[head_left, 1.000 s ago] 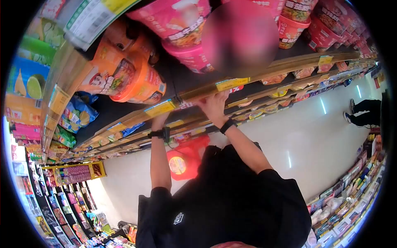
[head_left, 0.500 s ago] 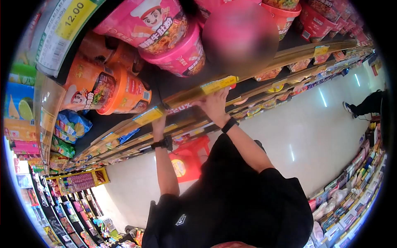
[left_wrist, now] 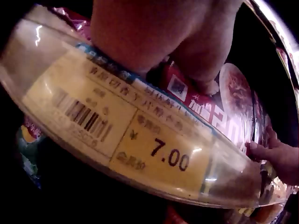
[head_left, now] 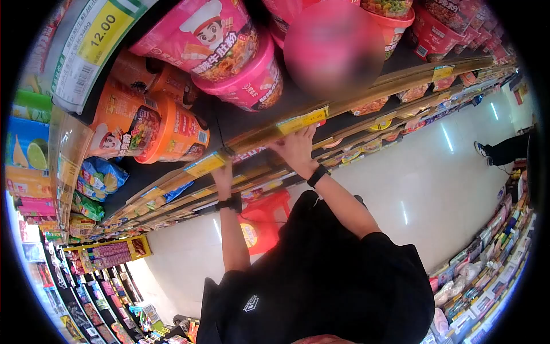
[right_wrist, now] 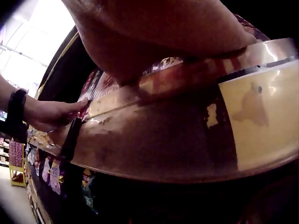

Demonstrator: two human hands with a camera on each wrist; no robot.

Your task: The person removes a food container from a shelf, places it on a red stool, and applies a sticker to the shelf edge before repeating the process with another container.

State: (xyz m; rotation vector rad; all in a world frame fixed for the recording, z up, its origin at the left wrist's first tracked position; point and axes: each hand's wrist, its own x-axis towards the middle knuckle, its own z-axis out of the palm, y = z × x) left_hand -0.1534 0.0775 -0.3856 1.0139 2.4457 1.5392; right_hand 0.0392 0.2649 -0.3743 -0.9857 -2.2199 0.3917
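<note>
On a shelf below the tubs, a shiny red noodle packet [left_wrist: 194, 100] with a bowl picture lies behind a clear price rail [left_wrist: 112, 121]. My left hand [head_left: 222, 176] grips its left end, with the thumb on the front in the left wrist view. At the other end is my right hand [head_left: 297, 153], holding it with thumb and fingers spread apart. The right wrist view shows the left hand [right_wrist: 51, 114] reaching straight to the packet's edge. Several fingertips of both hands are hidden by the rail and the packet.
Pink tubs [head_left: 246, 86] and orange tubs [head_left: 177, 135] stand on the shelf above, behind its rail [head_left: 372, 94]. A red stool [head_left: 266, 218] is on the floor close to the shelves. At the far right another person's leg [head_left: 507, 150] shows in the aisle.
The head view has shifted, so the tubs appear farther left and the large price tag reads clearly. Both hands stay at the packet. The other person's legs have moved partly out of view.
</note>
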